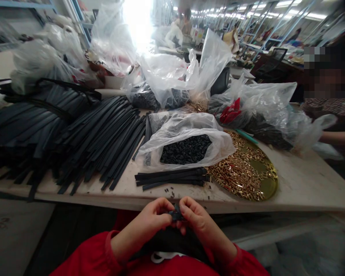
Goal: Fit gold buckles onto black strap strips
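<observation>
In front of the table edge, my left hand (153, 217) and my right hand (194, 214) meet with their fingertips pinched on a small dark strap piece (176, 215). Fingers cover most of it, so its full shape is hidden. Just beyond, several short black straps (172, 178) lie side by side on the table. Behind these, an open clear plastic bag (158, 134) holds many small black pieces (186, 149). To the right is a round gold-coloured tray (273, 184) spread with gold metal clasps (235, 168).
Long black strips (103, 142) are heaped across the left of the table (299, 184). Filled plastic bags (172, 73) line the back. A teal tool (246, 136) lies by the tray. Another person's arm (337, 138) shows at the far right.
</observation>
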A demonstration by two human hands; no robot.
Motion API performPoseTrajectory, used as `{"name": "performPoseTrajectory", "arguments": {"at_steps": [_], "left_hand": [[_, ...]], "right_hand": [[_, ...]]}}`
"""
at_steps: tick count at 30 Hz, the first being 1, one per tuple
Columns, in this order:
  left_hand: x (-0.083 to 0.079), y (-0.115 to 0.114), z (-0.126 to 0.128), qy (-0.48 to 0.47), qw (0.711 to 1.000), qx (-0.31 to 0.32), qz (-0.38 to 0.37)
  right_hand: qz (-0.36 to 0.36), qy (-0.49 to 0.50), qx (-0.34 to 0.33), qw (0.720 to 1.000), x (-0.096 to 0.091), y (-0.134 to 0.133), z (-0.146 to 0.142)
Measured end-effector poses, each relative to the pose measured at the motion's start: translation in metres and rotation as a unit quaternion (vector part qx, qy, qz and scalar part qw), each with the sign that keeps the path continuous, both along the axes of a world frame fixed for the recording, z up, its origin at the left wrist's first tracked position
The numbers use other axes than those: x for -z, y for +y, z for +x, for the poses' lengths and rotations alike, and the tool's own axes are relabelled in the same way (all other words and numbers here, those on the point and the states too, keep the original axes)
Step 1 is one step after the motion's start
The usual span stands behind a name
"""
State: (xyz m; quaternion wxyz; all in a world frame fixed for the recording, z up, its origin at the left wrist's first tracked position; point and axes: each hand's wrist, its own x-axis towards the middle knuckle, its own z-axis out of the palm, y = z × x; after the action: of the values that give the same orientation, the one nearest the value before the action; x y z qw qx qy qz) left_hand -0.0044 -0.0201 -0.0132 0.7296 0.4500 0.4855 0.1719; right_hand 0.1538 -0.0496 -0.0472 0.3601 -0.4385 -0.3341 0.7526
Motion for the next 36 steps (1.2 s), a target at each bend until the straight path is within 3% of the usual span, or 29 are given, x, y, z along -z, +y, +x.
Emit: {"name": "performPoseTrajectory", "arguments": {"at_steps": [3,7,10,12,15,18,20,24,27,31,36], "left_hand": [[-0.002,0.0,0.001,-0.037,0.999,-0.014,-0.03],[0.003,-0.001,-0.001,-0.038,0.999,-0.011,-0.024],[0.008,-0.004,-0.004,0.029,0.996,0.011,0.078],[0.009,-0.005,-0.007,0.119,0.972,0.041,0.199],[0.007,-0.006,-0.011,0.22,0.902,0.084,0.361],[0.004,-0.005,-0.013,0.258,0.853,0.108,0.44],[0.003,-0.005,-0.013,0.27,0.859,0.124,0.418],[0.003,-0.004,-0.012,0.283,0.899,0.135,0.306],[0.008,-0.004,-0.011,0.285,0.908,0.137,0.275],[0.018,-0.006,-0.011,0.26,0.925,0.131,0.242],[0.022,-0.007,-0.009,0.223,0.944,0.095,0.224]], "right_hand": [[-0.025,0.022,0.011,0.999,-0.002,0.002,-0.002],[0.006,0.004,-0.003,1.0,-0.002,0.001,0.0],[0.034,-0.042,-0.018,0.998,0.003,-0.003,0.002],[0.042,-0.075,-0.015,0.996,0.007,-0.005,0.002],[0.081,-0.129,-0.003,0.988,0.01,-0.007,0.0],[0.159,-0.208,-0.007,0.965,0.008,-0.01,-0.001],[0.211,-0.267,-0.022,0.94,0.006,-0.013,0.0],[0.304,-0.361,-0.067,0.879,0.006,-0.018,-0.001],[0.34,-0.381,-0.088,0.855,0.009,-0.022,-0.003],[0.339,-0.356,-0.1,0.865,0.008,-0.022,-0.004],[0.221,-0.332,-0.047,0.916,0.009,-0.018,-0.007]]}}
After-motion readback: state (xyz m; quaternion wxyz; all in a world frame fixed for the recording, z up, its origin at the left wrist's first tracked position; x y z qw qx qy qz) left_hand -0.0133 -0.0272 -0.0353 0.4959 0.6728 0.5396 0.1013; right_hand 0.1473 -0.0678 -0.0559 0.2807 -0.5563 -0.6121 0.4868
